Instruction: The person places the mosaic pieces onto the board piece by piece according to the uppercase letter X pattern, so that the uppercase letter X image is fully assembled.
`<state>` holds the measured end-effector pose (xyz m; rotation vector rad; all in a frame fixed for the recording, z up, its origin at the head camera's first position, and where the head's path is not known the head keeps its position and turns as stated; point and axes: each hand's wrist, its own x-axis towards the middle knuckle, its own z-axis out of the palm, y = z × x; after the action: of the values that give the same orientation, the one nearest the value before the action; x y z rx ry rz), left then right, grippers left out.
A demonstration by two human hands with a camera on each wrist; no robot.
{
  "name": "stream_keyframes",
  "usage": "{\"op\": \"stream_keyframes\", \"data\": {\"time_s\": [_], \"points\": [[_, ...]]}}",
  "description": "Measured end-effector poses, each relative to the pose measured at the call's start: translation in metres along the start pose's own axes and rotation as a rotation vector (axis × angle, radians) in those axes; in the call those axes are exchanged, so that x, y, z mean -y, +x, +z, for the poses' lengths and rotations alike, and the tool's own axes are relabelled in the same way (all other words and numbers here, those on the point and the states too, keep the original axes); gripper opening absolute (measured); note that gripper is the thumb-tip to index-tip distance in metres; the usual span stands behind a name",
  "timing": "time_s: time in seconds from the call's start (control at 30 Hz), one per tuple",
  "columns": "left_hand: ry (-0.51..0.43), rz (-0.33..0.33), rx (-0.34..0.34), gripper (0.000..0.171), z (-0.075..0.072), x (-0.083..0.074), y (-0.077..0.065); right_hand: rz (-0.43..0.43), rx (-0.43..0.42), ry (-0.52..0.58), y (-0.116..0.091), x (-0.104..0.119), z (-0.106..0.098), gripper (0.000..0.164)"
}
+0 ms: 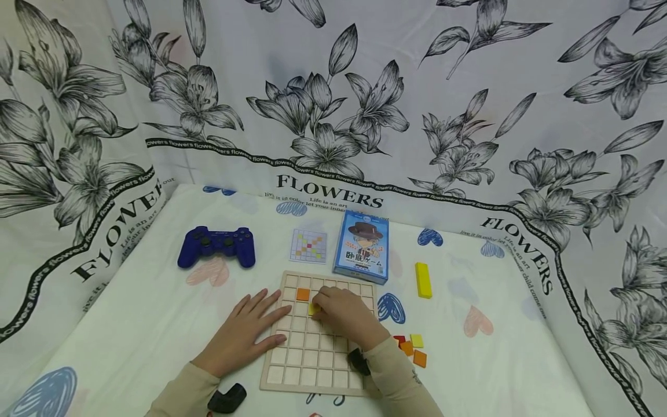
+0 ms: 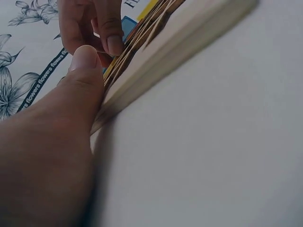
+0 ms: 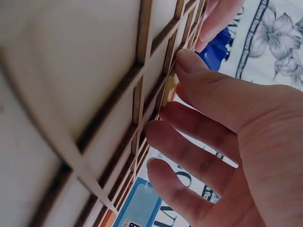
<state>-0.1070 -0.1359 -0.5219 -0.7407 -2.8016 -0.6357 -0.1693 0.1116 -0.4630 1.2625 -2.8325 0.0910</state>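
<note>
Nearest the head camera, tan sleeves [image 1: 398,376] reach in from the bottom edge over a wooden grid board [image 1: 292,376] whose longer side runs away from the person. The relation that matters is between the right hand [image 1: 341,313] and a yellow tile [image 1: 314,310]: the fingers pinch it over the cells, and it shows at their left, diagonally nearer the person than an orange tile [image 1: 303,295] set in its cell. Being apparently square, it has no long axis to line up; whether it is fully seated I cannot tell. The left hand [image 1: 245,330] is farther from it, fingers spread, resting at the board's left edge. Loose tiles [image 1: 420,358] lie beyond the right sleeve. A white cloth [image 1: 510,370] printed with hearts covers the surface, with a controller [image 1: 216,247], pattern card [image 1: 308,246], blue box [image 1: 362,246] and yellow block [image 1: 424,280] on it; flower-printed curtains [image 1: 323,145] hang behind.
</note>
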Motion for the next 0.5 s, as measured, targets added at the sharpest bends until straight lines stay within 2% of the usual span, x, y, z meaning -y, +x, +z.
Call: {"op": "stream_keyframes", "data": {"time_s": [0.3, 0.4, 0.5], "points": [[0.006, 0.012, 0.008, 0.054, 0.000, 0.000, 0.002, 0.042, 0.052, 0.007, -0.006, -0.002, -0.007, 0.026], [0.007, 0.015, 0.007, 0.053, -0.001, -0.001, 0.002, 0.052, 0.024, 0.004, -0.021, -0.009, -0.013, 0.024], [-0.002, 0.020, 0.010, 0.052, -0.001, -0.002, 0.002, 0.086, -0.028, 0.020, -0.047, -0.020, -0.017, 0.022]]}}
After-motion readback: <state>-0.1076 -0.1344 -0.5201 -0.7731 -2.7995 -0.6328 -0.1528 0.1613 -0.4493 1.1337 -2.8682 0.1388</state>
